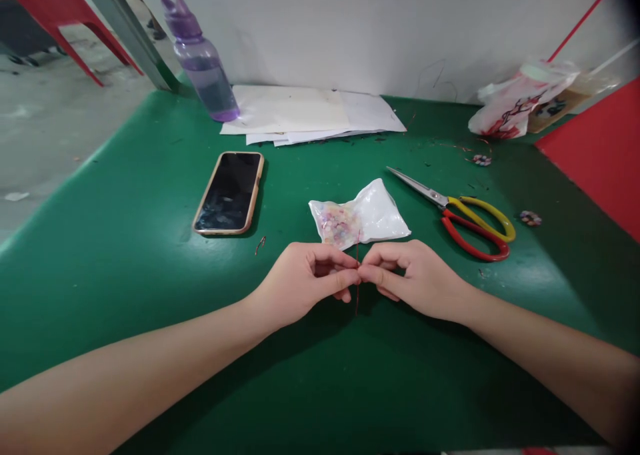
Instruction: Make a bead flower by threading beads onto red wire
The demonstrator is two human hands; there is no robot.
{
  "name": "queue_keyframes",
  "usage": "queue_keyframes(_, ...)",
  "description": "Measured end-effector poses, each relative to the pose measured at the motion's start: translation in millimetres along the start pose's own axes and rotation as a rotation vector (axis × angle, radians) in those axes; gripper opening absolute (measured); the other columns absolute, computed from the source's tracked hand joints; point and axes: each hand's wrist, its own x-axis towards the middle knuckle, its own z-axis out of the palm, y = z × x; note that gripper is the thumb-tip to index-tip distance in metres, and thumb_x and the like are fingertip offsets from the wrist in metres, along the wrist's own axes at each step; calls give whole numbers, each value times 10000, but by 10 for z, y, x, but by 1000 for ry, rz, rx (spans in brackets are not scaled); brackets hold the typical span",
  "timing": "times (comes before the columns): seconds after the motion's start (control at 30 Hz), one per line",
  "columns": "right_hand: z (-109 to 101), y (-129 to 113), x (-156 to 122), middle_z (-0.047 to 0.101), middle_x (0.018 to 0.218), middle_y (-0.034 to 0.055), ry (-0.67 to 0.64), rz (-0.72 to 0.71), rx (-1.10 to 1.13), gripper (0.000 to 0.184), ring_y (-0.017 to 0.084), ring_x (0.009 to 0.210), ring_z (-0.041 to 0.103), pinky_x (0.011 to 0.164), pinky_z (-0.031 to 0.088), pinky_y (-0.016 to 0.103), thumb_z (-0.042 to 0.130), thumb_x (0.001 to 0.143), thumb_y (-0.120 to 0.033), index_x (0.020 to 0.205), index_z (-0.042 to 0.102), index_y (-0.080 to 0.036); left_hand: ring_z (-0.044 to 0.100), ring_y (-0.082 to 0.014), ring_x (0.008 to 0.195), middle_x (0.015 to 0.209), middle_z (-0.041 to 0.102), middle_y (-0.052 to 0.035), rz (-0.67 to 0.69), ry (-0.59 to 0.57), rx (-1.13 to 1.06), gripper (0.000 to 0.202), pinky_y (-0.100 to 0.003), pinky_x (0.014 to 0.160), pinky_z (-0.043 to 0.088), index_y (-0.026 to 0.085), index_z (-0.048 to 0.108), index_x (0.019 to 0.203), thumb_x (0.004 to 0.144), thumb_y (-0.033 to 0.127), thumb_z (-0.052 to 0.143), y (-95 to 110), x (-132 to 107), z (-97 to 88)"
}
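Note:
My left hand (pixel 313 278) and my right hand (pixel 405 275) meet fingertip to fingertip over the green table. Between their pinched thumbs and forefingers stands a thin reddish-brown wire (pixel 357 301), its ends poking out above and below. Whatever else sits at the pinch is hidden by the fingertips. Just beyond the hands lies a small clear-and-white plastic packet (pixel 360 215), with pastel beads showing in its left half. Scissors (pixel 453 215) with one yellow and one red handle loop rest to the right, blades apart only slightly if at all.
A phone (pixel 230 193) and a wire scrap (pixel 261 244) lie left on the green table (pixel 125 241). Behind stand a purple bottle (pixel 205 68), papers (pixel 310 111) and a bagged drink cup (pixel 525 101). Two small beaded pieces, one a beaded ring (pixel 531 218), lie at right.

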Motion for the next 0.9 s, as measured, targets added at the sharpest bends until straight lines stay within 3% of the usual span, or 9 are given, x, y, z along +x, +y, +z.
queue_keyframes(0.07,-6,3,-4,499,489,-68,-34,-53,-121,221,44,418,399,440,304,173,514,879,-352,759,570,-175,613,-36,531,608,661,45,-6,-13,2,75,-128,561,503,141,668,813,763,197,670,4,0,-4)
queue_keyframes(0.23,-43,79,24,585,606,6,22,-410,-562,343,100,553,512,534,328,228,376,943,-361,803,612,-154,609,-36,503,610,673,39,-39,-44,-24,58,-132,538,506,131,656,785,743,162,679,22,3,-20)
queue_keyframes(0.3,-56,109,37,599,630,20,22,-483,-615,364,107,571,516,550,329,238,357,951,-350,797,618,-150,609,-35,491,602,678,38,-50,-57,-50,59,-127,530,503,130,654,773,729,150,690,24,5,-25)
queue_keyframes(0.4,-64,125,42,592,641,3,-7,-525,-504,300,80,563,496,555,339,213,396,943,-304,797,612,-154,623,-44,495,640,701,20,-59,-74,-87,75,-133,521,508,127,662,768,715,156,707,22,4,-29)
queue_keyframes(0.5,-47,113,28,519,559,-40,-31,-436,-264,232,43,491,438,501,331,167,454,920,-278,791,604,-157,642,-63,520,649,711,-1,-56,-75,-92,97,-153,543,530,115,669,770,707,171,719,18,-4,-22)
queue_keyframes(0.67,0,99,14,397,441,-85,-128,-81,132,221,25,375,320,384,260,156,524,876,-317,739,562,-148,656,-72,549,641,714,7,-35,-39,-73,96,-165,576,544,125,657,754,714,188,716,4,-12,3)
queue_keyframes(0.9,-15,100,47,373,410,-98,-191,12,306,223,22,353,300,370,230,158,540,862,-328,732,549,-147,663,-85,587,637,702,13,-9,-24,20,113,-184,619,533,144,638,756,732,232,705,-9,-28,7)
